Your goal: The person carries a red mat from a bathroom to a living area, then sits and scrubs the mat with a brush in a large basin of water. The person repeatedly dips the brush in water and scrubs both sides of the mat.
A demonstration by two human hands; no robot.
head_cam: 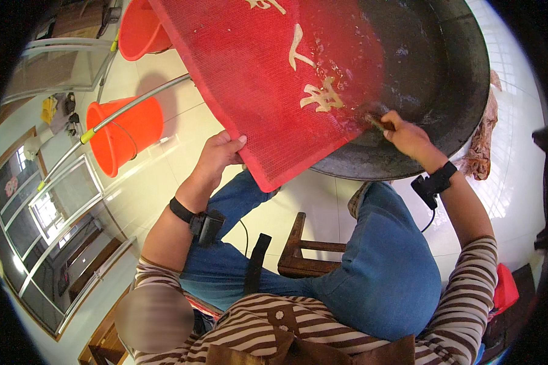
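A red mesh mat [255, 91] with pale written characters lies tilted across the rim of a large dark round basin [429, 68]. Its right part dips into the water in the basin. My left hand [223, 150] grips the mat's left edge near the lower corner, thumb on top. My right hand [404, 137] is closed on a small brush-like tool [375, 119], blurred, at the mat's lower right edge over the basin. The tool's exact kind cannot be told. Wet spots and bubbles show around the lowest character.
Orange-red plastic buckets [125, 132] stand on the tiled floor at the left, crossed by a metal pole [132, 102] with yellow-green joints. A wooden stool [310, 269] is between my legs. Brown crumpled material [482, 137] lies beside the basin's right side.
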